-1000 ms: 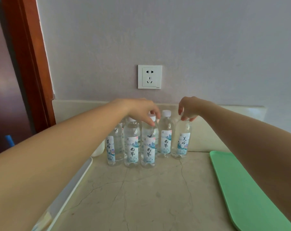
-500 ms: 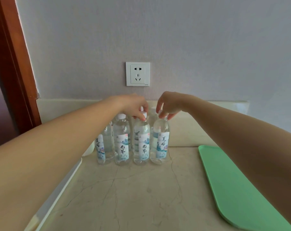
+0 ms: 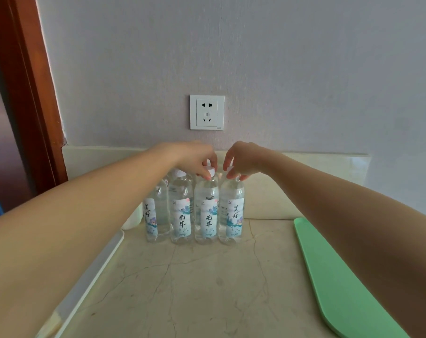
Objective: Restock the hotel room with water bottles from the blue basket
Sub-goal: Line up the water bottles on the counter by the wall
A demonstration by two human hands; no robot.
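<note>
Upright water bottles (image 3: 181, 211) in touching row at far side of counter (image 3: 194, 289), below socket (image 3: 206, 112). Person's left hand (image 3: 194, 159) pinches third bottle (image 3: 206, 215) by its cap; right hand (image 3: 243, 159) pinches rightmost bottle (image 3: 231, 215) by its cap.

- Front row, counted from the left: bottle 1 (image 3: 155, 215), label carries 2 dark brush characters set vertically, 美好.
- bottle 2 (image 3: 181, 211), label reads 无界, vertical; the tiny line beneath is too small to read.
- bottle 3 (image 3: 206, 215), same 无界 on its label.
- bottle 4 (image 3: 232, 213), 美好 on its label, matching bottle 1.
- wall socket (image 3: 207, 112), small grey mark at lower right corner of plate, unreadable.
</note>
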